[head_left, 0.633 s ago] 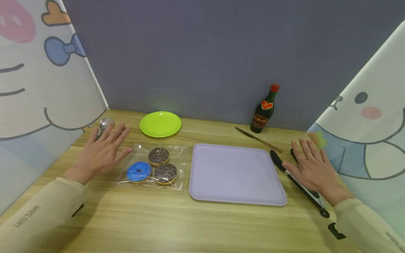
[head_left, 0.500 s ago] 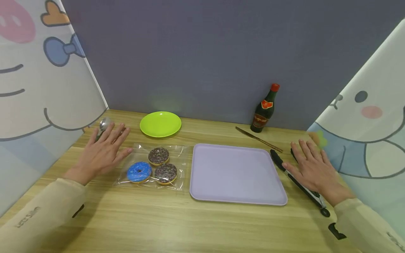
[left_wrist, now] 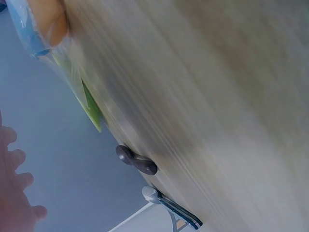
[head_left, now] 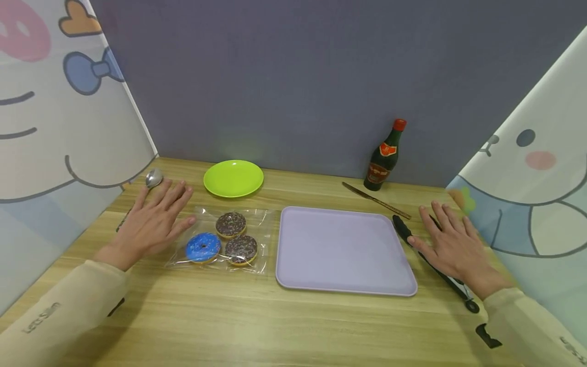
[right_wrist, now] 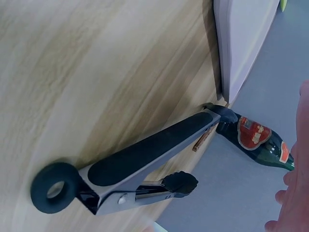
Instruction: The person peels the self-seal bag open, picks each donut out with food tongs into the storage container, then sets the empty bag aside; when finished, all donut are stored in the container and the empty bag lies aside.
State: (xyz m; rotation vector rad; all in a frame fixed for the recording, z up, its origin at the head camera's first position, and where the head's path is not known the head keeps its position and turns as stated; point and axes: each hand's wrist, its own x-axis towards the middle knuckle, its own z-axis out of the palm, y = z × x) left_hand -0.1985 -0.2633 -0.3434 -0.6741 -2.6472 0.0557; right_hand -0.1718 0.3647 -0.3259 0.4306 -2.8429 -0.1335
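Note:
My left hand [head_left: 149, 224] is held palm down with fingers straight, above a metal spoon [head_left: 154, 178] whose handle it partly covers. Right of it, a clear plastic bag [head_left: 263, 260] contains a blue-iced donut [head_left: 203, 247] and two chocolate-iced donuts [head_left: 241, 250]. A small dark brown item [left_wrist: 137, 160] lies beside the spoon in the left wrist view; its kind is unclear. Over the black-handled tongs [right_wrist: 149, 152] my right hand [head_left: 451, 244] hovers, fingers straight and holding nothing. Between the hands lies a light purple tray [head_left: 344, 250].
Toward the back stands a lime green plate [head_left: 234, 178]. A dark bottle [head_left: 381, 160] with a red cap stands against the grey back panel [head_left: 293, 86]. In front of it lies a bronze-coloured knife [head_left: 376, 200]. Printed side panels [head_left: 541, 204] enclose the wooden table [head_left: 293, 326].
My left hand has shifted slightly to the right, showing more of the spoon's bowl and handle. The right hand has barely moved. The table objects stay where they were.

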